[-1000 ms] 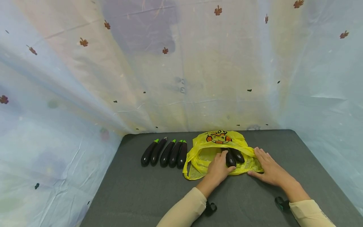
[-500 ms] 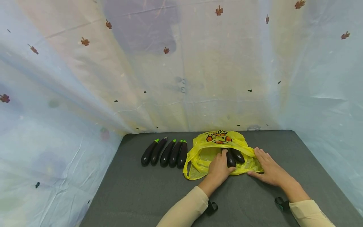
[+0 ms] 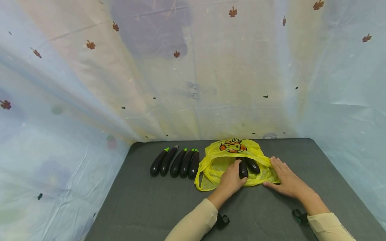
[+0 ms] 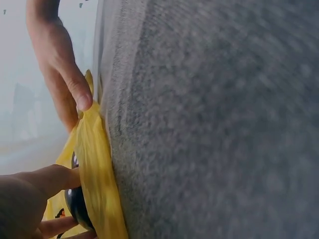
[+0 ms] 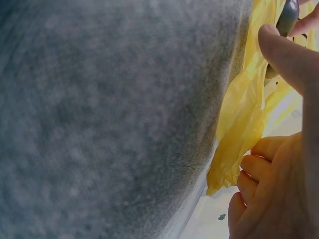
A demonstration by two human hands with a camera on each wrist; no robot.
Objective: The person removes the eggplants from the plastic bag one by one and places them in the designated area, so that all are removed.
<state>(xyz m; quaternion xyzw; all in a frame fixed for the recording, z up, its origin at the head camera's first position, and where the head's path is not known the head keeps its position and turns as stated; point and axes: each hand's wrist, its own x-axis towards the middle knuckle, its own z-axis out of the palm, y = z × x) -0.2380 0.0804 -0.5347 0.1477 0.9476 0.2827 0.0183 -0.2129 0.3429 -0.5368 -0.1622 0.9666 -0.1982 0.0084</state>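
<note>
held eggplant (image 3: 243,170): lying in the mouth of the yellow bag (image 3: 216,151), beside a second eggplant (image 3: 253,165).
left hand (image 3: 231,176): thumb and fingers round the held eggplant, reaching in at the opening.
right hand (image 3: 284,179): thumb spread wide from the fingers, against the bag's right side.
handling: i'd grip lightly and mind the slack plastic catching.
room: bare grey table (image 3: 141,207) in front; five eggplants (image 3: 177,164) just left, patterned sheet (image 3: 193,73) behind the far edge.

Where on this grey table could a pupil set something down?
Bare table lies in front of the row of five eggplants, left of the left sleeve, and from the right hand to the table's right edge. Crowded: the yellow bag, where the left hand grips one of two visible eggplants inside.
</note>
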